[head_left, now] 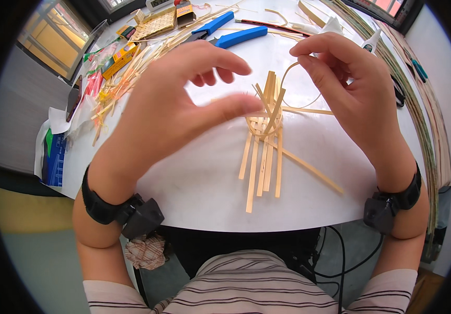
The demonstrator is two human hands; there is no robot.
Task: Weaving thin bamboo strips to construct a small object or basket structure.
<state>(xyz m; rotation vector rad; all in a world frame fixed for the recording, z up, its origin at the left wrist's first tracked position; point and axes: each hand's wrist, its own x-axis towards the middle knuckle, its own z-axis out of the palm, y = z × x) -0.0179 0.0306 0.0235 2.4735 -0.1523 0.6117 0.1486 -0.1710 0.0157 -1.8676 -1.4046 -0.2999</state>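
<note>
A small piece of bamboo weaving point(261, 128) lies on the white table in front of me, its flat strips sticking out toward me, away from me and to the right. My right hand point(340, 73) pinches a thin curved bamboo strip point(284, 78) between thumb and fingertips, above and right of the weaving. That strip bends down toward the weave. My left hand point(199, 89) hovers at the weaving's left side, thumb and fingers spread apart, nothing between them. The left thumb is blurred and its tip overlaps the weave's left edge; whether it touches cannot be made out.
Blue-handled pliers point(241, 36) lie beyond my hands. Loose bamboo strips point(126, 86) are heaped at the left, near a yellow box point(120, 60) and a woven tray point(154, 26). Long bamboo lengths point(419, 104) line the right edge, beside a white nozzle bottle point(372, 41).
</note>
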